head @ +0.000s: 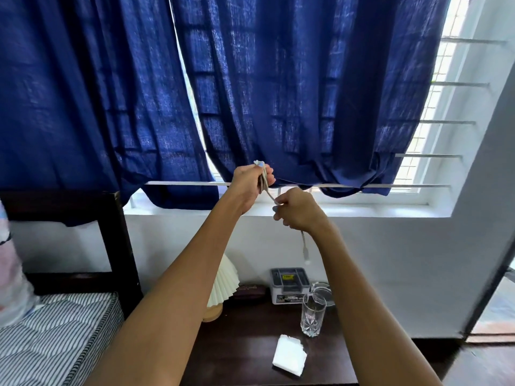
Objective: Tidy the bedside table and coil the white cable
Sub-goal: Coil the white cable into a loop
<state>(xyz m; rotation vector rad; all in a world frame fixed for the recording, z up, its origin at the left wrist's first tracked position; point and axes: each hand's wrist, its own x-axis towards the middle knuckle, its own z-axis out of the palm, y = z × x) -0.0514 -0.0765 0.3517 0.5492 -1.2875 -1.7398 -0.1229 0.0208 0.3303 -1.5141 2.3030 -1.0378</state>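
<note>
Both hands are raised in front of the blue curtain, well above the dark bedside table (250,346). My left hand (250,185) grips a bundle of loops of the white cable (303,243). A strand runs from that bundle down into my right hand (299,210), which is closed on it. The cable's loose end with its plug hangs below my right hand. On the table stand a pleated white lamp (223,282), a grey organiser box (289,284), a clear glass (312,316), a glass ashtray (324,291), a folded white tissue (289,355) and a dark case (249,291).
A bed with a striped mattress (55,338) and a dark wooden frame (114,240) lies to the left. The blue curtain (250,93) covers a barred window (446,121). A white wall runs behind the table, and a doorway opens at the far right.
</note>
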